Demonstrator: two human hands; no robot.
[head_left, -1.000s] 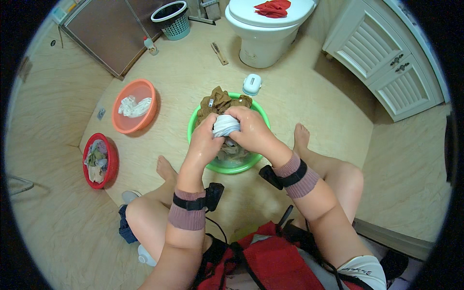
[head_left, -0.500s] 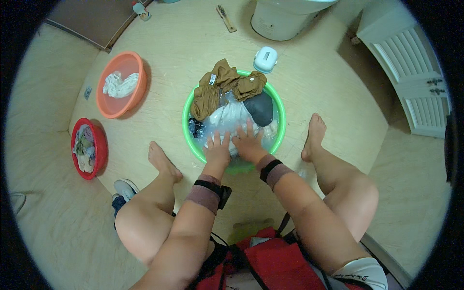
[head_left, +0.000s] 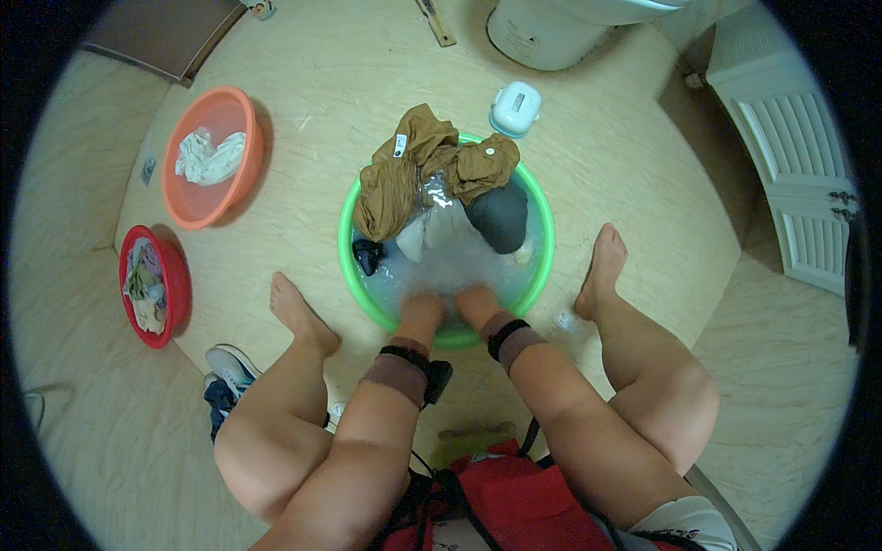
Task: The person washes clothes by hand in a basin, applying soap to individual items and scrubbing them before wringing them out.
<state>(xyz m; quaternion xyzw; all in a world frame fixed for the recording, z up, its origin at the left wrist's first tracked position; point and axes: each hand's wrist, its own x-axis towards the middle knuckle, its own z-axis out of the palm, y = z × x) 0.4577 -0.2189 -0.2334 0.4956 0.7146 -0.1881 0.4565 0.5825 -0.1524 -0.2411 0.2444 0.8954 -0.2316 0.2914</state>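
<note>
Between my feet stands a green basin (head_left: 548,241) of cloudy water. My left hand (head_left: 422,310) and my right hand (head_left: 476,301) are sunk in it side by side near the front rim. Murky water hides the fingers of both, so what they touch cannot be made out. Just beyond them a white cloth (head_left: 441,231) lies partly under water. Brown clothing (head_left: 390,188) is heaped over the far rim, with a dark grey cloth (head_left: 499,218) to its right. A small dark navy cloth (head_left: 368,256) floats by the left wall.
To the left are an orange basin (head_left: 250,156) with white cloth in water and a red basin (head_left: 180,294) of clothes. A lidded white box (head_left: 516,108), a brush (head_left: 435,23) and a white toilet base (head_left: 533,41) are beyond. Shoes (head_left: 231,367) lie by my left leg.
Both hands, spread over the white cloth before, have gone down under the water. The white cloth has sunk lower and cloudy water covers its near part.
</note>
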